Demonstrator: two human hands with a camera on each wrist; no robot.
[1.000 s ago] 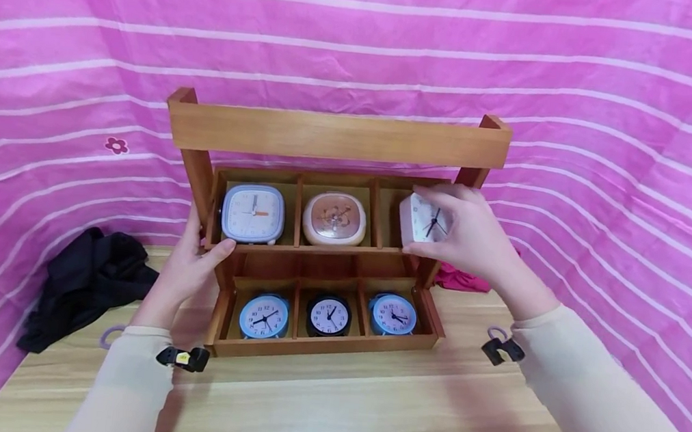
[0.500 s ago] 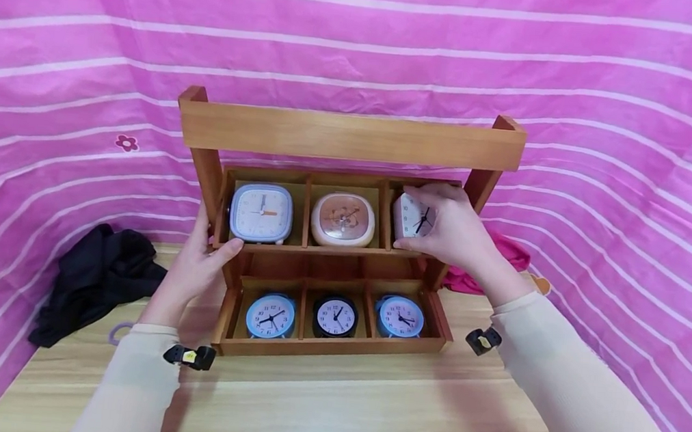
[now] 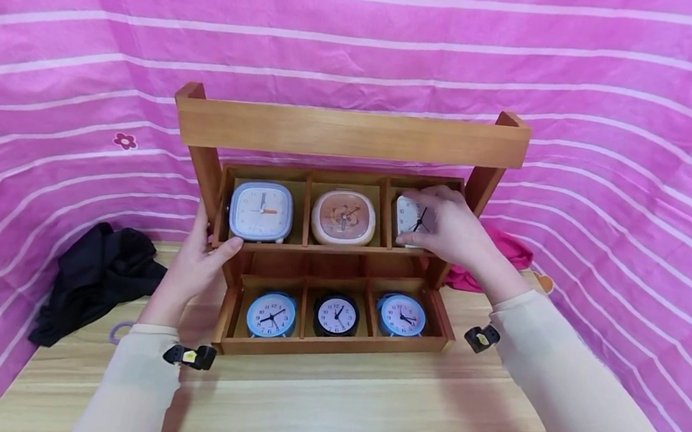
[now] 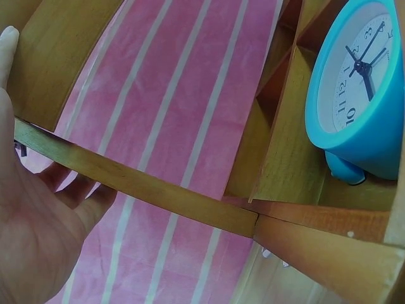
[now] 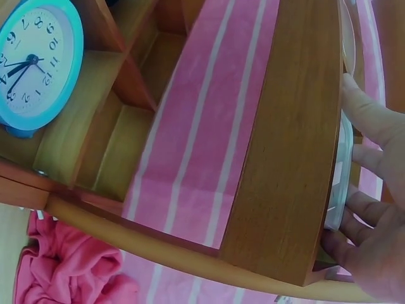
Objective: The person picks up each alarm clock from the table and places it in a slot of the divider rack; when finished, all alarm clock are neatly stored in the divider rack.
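A two-tier wooden rack [image 3: 347, 134] stands on the table. Its upper shelf holds a blue square clock [image 3: 260, 211], a cream clock [image 3: 344, 217] and a white clock [image 3: 408, 218] in the right compartment. My right hand [image 3: 444, 228] grips the white clock [image 5: 337, 183] there, fingers curled round its front and side. My left hand [image 3: 196, 265] holds the rack's left post [image 4: 126, 183], thumb on the upper shelf's front corner. The lower tier holds a light blue round clock [image 3: 271, 315], a black one [image 3: 336, 315] and another blue one [image 3: 402, 315].
A black cloth [image 3: 96, 280] lies on the wooden table [image 3: 329, 413] at the left. A pink-red cloth [image 3: 491, 256] lies behind the rack at the right. Pink striped fabric [image 3: 361, 46] surrounds the table on three sides.
My right hand has carried the white clock left and back into the upper right compartment. The left hand has stayed on the rack's left post.
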